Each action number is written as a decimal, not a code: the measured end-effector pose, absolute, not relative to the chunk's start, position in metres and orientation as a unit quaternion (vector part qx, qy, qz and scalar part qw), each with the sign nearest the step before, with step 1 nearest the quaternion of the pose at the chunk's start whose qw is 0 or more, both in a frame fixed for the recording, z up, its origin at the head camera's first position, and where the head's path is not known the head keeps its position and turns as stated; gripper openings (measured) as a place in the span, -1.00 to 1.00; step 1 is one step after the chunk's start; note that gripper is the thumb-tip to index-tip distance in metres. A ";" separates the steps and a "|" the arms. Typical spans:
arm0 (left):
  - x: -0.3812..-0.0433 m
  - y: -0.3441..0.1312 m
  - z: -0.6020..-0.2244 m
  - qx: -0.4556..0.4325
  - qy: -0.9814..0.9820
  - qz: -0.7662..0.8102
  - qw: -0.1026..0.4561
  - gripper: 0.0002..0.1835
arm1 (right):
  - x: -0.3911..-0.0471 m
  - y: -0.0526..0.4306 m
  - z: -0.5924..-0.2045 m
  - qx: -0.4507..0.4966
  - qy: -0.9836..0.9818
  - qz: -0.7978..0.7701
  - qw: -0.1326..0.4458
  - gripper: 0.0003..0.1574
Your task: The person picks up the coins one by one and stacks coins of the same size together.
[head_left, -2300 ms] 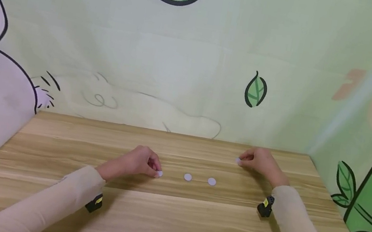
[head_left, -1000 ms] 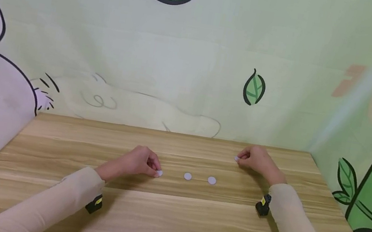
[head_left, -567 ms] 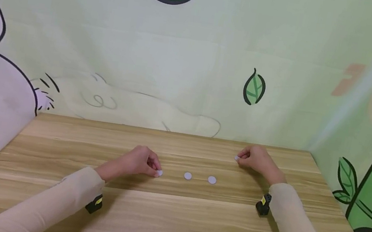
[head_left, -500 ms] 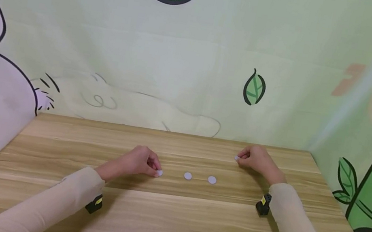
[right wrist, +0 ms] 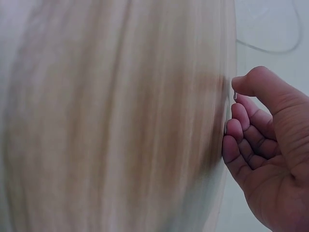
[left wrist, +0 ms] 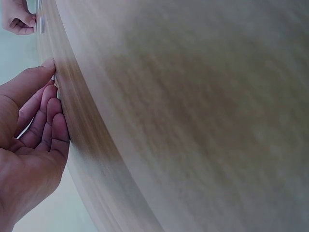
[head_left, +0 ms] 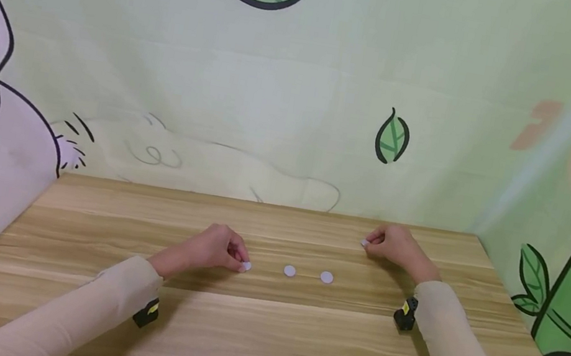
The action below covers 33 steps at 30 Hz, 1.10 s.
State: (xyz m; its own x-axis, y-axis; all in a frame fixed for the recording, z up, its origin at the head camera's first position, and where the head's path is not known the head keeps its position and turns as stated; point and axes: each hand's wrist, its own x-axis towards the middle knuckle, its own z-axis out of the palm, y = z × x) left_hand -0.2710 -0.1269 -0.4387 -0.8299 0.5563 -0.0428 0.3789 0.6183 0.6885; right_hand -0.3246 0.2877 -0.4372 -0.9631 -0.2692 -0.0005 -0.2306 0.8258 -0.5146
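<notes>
Two small round white discs, a left one (head_left: 289, 271) and a right one (head_left: 327, 277), lie flat and apart near the middle of the wooden table. Left of them my left hand (head_left: 217, 247) pinches another white disc (head_left: 247, 266) by its edge, between thumb and fingers at the tabletop. Farther back and to the right, my right hand (head_left: 399, 245) pinches a similar white disc (head_left: 364, 242). Only a thin edge of that disc (right wrist: 235, 95) shows below the thumb in the right wrist view. In the left wrist view, fingers mostly hide the left hand's disc.
The wooden table (head_left: 257, 349) reaches back to a pale green printed cloth (head_left: 300, 92) with leaf drawings. A black wrist camera (head_left: 146, 313) sits under the left sleeve, and another black camera (head_left: 405, 314) is under the right sleeve.
My right hand and its disc stand slightly farther back and left than in the oldest frame. The left hand keeps its place. The head view has shifted a little.
</notes>
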 end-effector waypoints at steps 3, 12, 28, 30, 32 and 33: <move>-0.271 -0.126 -0.439 0.259 0.891 0.349 0.129 -0.91 | -0.324 0.288 -0.437 -0.129 0.953 -0.270 0.036 -0.71; -0.271 -0.127 -0.440 0.260 0.891 0.348 0.133 -0.91 | -0.320 0.291 -0.441 -0.138 0.947 -0.288 0.034 -0.74; -0.269 -0.127 -0.440 0.254 0.890 0.354 0.134 -0.91 | -0.314 0.283 -0.437 -0.165 0.948 -0.273 0.008 -0.77; -0.269 -0.127 -0.440 0.253 0.890 0.355 0.133 -0.91 | -0.313 0.282 -0.436 -0.166 0.949 -0.269 0.006 -0.77; -0.269 -0.127 -0.440 0.252 0.890 0.355 0.134 -0.91 | -0.312 0.282 -0.436 -0.163 0.950 -0.266 0.006 -0.79; -0.269 -0.127 -0.440 0.252 0.890 0.355 0.134 -0.91 | -0.311 0.282 -0.435 -0.163 0.950 -0.265 0.006 -0.79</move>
State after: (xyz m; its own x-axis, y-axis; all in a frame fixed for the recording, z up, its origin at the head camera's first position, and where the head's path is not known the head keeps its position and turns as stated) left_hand -0.2692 -0.1273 -0.4397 -0.8373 0.5435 -0.0597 0.3536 0.6216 0.6990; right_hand -0.3111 0.2816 -0.4355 -0.9465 -0.3136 0.0753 -0.3075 0.8066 -0.5048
